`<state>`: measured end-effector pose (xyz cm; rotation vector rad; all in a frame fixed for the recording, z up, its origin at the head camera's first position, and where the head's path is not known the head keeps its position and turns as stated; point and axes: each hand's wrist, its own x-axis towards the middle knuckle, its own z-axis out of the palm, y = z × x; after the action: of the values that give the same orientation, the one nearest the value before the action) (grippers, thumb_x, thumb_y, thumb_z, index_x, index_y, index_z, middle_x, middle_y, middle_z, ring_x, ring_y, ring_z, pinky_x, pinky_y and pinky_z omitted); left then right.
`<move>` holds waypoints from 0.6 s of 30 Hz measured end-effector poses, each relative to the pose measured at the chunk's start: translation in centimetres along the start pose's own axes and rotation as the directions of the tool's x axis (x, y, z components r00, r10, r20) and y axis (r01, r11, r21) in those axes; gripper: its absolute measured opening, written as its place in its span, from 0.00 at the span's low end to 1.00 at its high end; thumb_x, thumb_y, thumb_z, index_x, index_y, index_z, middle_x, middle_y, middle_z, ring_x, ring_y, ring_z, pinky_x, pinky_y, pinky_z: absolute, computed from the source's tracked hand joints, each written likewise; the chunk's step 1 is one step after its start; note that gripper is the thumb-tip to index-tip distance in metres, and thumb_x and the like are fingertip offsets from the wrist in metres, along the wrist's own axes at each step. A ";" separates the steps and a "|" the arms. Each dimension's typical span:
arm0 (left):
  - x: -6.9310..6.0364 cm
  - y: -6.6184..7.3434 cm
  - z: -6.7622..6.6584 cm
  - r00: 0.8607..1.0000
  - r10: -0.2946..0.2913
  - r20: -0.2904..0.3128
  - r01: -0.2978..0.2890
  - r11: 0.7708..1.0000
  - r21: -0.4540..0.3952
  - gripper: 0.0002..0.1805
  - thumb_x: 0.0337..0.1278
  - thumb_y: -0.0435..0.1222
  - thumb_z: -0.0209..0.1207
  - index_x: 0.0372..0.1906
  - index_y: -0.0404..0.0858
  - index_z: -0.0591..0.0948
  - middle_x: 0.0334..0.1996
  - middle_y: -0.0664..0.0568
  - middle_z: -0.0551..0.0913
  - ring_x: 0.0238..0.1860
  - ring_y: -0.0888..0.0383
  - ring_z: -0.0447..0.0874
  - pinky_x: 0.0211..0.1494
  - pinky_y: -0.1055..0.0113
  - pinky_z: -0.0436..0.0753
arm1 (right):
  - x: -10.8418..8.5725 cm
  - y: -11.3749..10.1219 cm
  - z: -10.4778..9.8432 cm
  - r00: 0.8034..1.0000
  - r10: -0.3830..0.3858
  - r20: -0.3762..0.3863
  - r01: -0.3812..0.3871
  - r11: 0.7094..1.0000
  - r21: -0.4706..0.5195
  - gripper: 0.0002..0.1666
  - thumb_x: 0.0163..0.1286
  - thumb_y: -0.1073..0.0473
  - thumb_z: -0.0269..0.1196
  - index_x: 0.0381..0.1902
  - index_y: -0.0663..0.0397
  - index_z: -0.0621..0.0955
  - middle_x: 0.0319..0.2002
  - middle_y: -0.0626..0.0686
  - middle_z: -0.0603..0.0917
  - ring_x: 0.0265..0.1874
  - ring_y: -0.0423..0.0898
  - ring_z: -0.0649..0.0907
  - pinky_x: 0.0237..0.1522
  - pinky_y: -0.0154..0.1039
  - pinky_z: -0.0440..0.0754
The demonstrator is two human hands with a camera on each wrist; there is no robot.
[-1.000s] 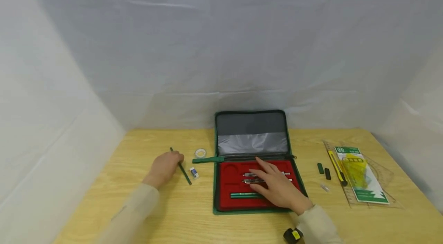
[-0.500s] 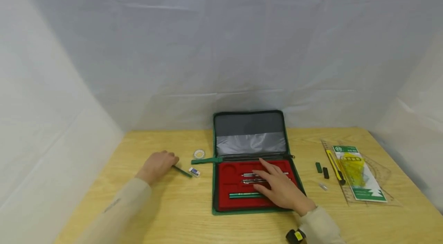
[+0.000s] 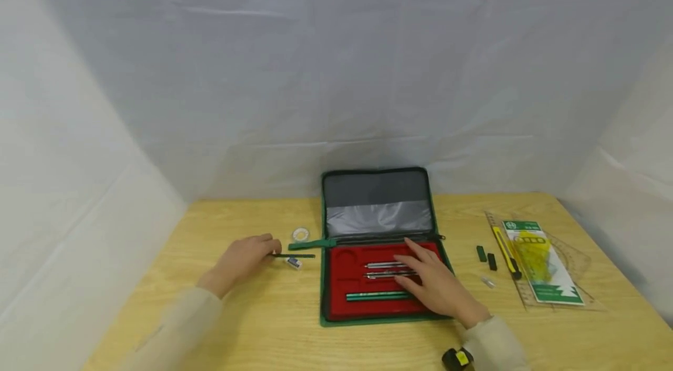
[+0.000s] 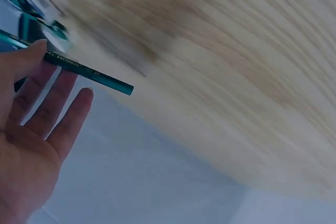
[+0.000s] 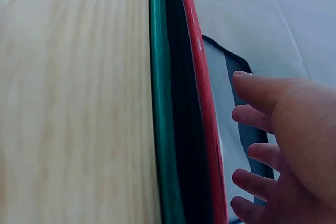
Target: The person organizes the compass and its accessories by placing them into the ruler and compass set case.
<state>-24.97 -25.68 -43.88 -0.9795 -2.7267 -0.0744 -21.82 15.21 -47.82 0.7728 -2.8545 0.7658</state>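
Note:
A dark green pencil (image 4: 89,73) is pinched between the thumb and fingers of my left hand (image 4: 39,124); in the head view the left hand (image 3: 244,260) holds this pencil (image 3: 299,256) roughly level, just above an eraser (image 3: 294,263). My right hand (image 3: 439,286), fingers spread, is over the right part of the red tray (image 3: 342,309) in the unfolded green case. Under and beside its fingers lie silver drawing tools (image 3: 381,266); nearer the front edge lie green pencils (image 3: 373,297). The right wrist view shows the right hand (image 5: 294,135) relaxed beside the tray's red edge (image 5: 202,87).
A white tape roll (image 3: 300,235) lies beside the case's green strap (image 3: 310,244). To the right are two small dark blocks (image 3: 481,253), a small clear piece (image 3: 487,281), a yellow cutter (image 3: 506,251) and a packet (image 3: 557,286) over clear rulers. A black-and-yellow object (image 3: 456,358) is by the right sleeve.
The pencil in my left hand has turned from slanting toward the front edge to nearly level, pointing at the case. My right hand has shifted slightly right over the tray.

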 end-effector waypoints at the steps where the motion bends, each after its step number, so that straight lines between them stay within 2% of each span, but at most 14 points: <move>1: 0.3 0.6 0.1 1.000 0.008 -0.015 -0.008 1.000 -0.003 0.08 0.52 0.31 0.66 0.35 0.44 0.80 0.29 0.58 0.76 0.26 0.60 0.78 0.27 0.65 0.77 | -0.1 0.2 0.0 1.000 0.004 -0.002 -0.004 1.000 -0.002 0.27 0.69 0.46 0.60 0.63 0.49 0.75 0.71 0.59 0.58 0.66 0.61 0.63 0.59 0.60 0.66; 7: 2.4 4.2 0.4 0.994 0.083 -0.067 -0.084 0.996 -0.010 0.06 0.53 0.34 0.66 0.35 0.45 0.81 0.31 0.59 0.79 0.28 0.59 0.81 0.24 0.64 0.77 | -0.7 1.0 -0.5 1.000 0.009 -0.016 -0.009 1.000 -0.001 0.26 0.70 0.46 0.58 0.62 0.50 0.76 0.71 0.60 0.59 0.65 0.62 0.64 0.59 0.60 0.66; 12: 4.1 6.9 0.6 0.982 0.167 -0.088 -0.169 0.986 -0.017 0.06 0.53 0.35 0.66 0.36 0.46 0.82 0.31 0.59 0.78 0.29 0.59 0.81 0.26 0.64 0.78 | -1.3 1.6 -0.9 0.999 0.002 -0.054 -0.003 1.000 -0.014 0.25 0.70 0.47 0.58 0.61 0.53 0.76 0.70 0.62 0.61 0.65 0.64 0.64 0.59 0.62 0.65; 18: 6.1 10.0 0.7 0.968 0.241 -0.074 -0.243 0.970 -0.018 0.05 0.55 0.38 0.65 0.37 0.49 0.82 0.31 0.60 0.77 0.31 0.59 0.81 0.26 0.64 0.78 | -2.1 2.4 -1.3 0.997 0.027 -0.070 -0.027 1.000 -0.001 0.26 0.71 0.47 0.58 0.61 0.53 0.76 0.70 0.62 0.60 0.64 0.64 0.65 0.57 0.61 0.67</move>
<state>-23.36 -14.09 -43.44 -1.2839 -2.5264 -0.1008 -21.27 18.56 -48.20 0.6940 -2.8084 0.7780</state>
